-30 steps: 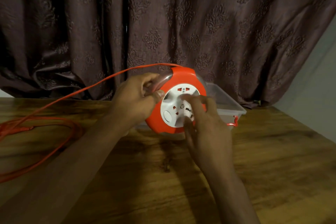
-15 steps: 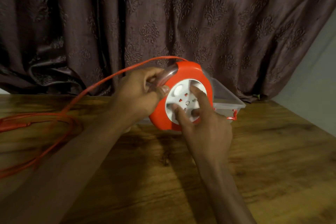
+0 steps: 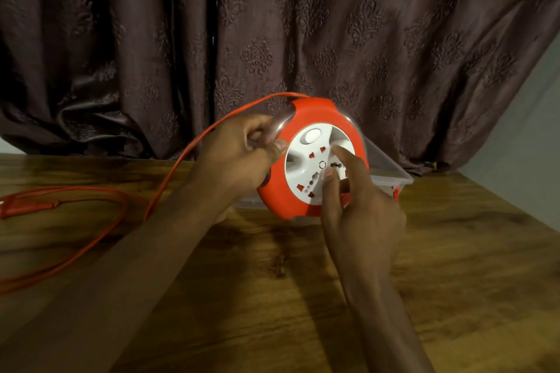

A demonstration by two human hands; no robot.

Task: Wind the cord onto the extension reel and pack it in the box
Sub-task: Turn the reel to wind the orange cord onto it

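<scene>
Since half a second earlier, the white socket face had turned, bringing its oval button from the left up to the top, and the right hand's fingers had shifted toward the centre of the face.

Left hand point(image 3: 233, 157) had its grip closed around the clear curved handle point(image 3: 280, 126) at the reel's upper left edge, thumb pressed over it. Right hand point(image 3: 360, 209) held nothing; its forefinger and thumb lay on the white face, fingers partly curled against it.

Between both hands, the reel point(image 3: 315, 160) stood tilted on edge above the counter point(image 3: 454, 266), a round glossy orange plastic shell with a white disc in front bearing small red socket slots. An orange cord point(image 3: 194, 142) left the top of the reel, arced down to the left and lay in loose loops on the counter.

Just behind the reel sat a clear plastic box point(image 3: 391, 169), rectangular, with a red clasp. Underneath, the counter showed warm wood grain; behind hung a dark brown curtain point(image 3: 333, 24) with an embossed floral pattern.
</scene>
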